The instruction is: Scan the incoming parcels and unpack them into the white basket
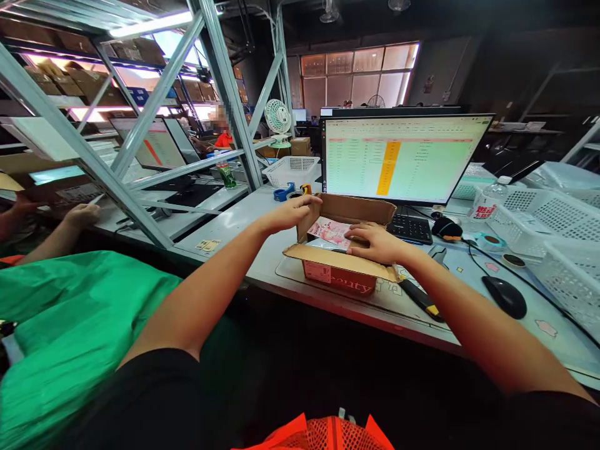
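Observation:
A red cardboard box [342,279] with its flaps raised stands near the front edge of the desk. Inside it lie a pink printed card [329,230] and some clear plastic wrapping. My left hand [293,212] grips the box's left side at the top, fingers over the edge. Over the right part of the opening, my right hand [375,242] reaches in with its fingers stretched out on the contents. What lies beneath that hand is hidden. A yellow-and-black box cutter [422,300] rests on the desk mat just right of the box.
Behind the box stand a monitor [403,159] and a keyboard [410,229]. To the right are a mouse [504,296], a water bottle [487,200] and white baskets [574,281]. A metal frame post [229,94] rises at left, beside a co-worker's hand [82,215].

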